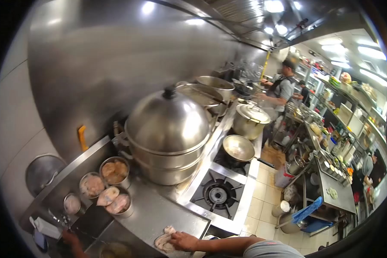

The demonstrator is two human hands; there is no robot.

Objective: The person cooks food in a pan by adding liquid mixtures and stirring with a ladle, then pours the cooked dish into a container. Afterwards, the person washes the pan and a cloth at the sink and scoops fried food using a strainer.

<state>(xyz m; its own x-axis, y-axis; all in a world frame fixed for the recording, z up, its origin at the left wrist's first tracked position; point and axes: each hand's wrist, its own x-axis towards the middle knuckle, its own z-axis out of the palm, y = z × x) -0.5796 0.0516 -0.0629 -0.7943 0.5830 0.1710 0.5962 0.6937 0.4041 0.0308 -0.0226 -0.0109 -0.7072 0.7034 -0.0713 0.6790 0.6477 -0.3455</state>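
From the right hand [184, 241], passage is offered over the steel counter [159, 210] toward eleven o'clock, between filled metal pots [129, 213] at ten and the domed steamer [167, 142] at twelve, by which forward reach is blocked. Nine is taken up by the bunched cloth [162, 244]. At one, low travel is hindered by the burner grate [217, 195].

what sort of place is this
Most likely a restaurant kitchen: there's a heavy stove burner, a very large domed steamer pot, and a co-worker standing farther along.
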